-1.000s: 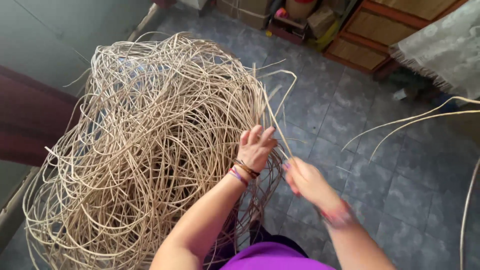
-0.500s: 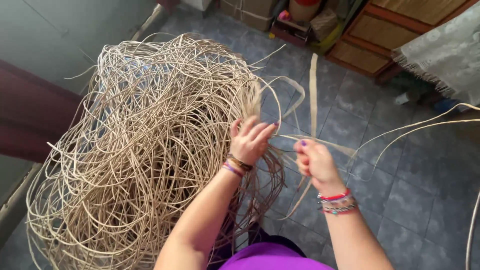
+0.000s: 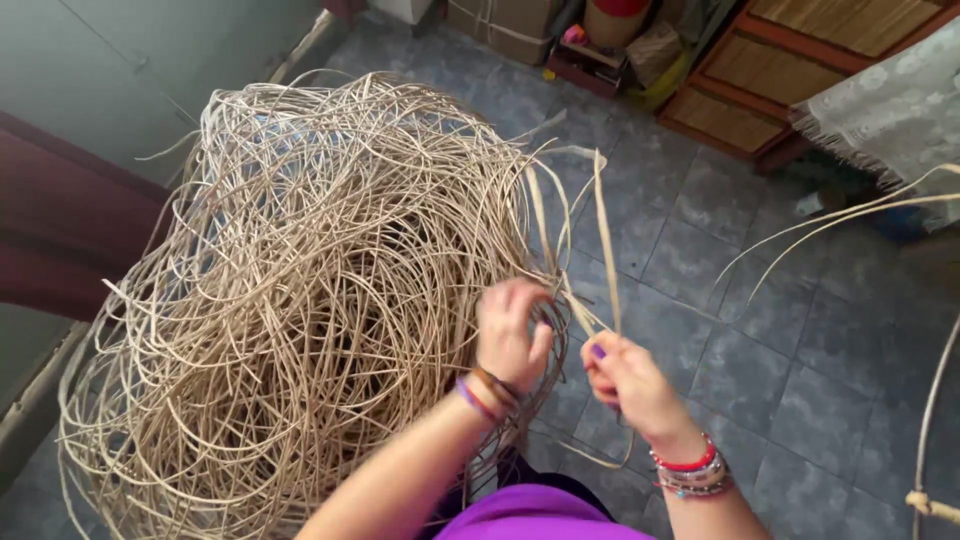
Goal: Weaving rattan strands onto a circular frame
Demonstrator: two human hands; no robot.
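Head view: we see a large tangled heap of pale tan rattan strands [image 3: 300,300] filling the frame from 9 to 12 o'clock. One flat strand [image 3: 603,240] rises toward 12 o'clock, long axis near vertical. Left hand [image 3: 512,335], fingers curled, grips strands at the heap's 3 o'clock edge. Right hand [image 3: 625,380], just beside it, pinches the flat strand's lower end.

The loose tangled heap of thin rattan strands [image 3: 300,300] is pale straw-beige. The square-tiled stone floor [image 3: 800,380] is mottled blue-grey, and the stretchy purple shirt [image 3: 540,515] is plain. The stacked beaded bracelets [image 3: 690,472] mix red, white and blue.
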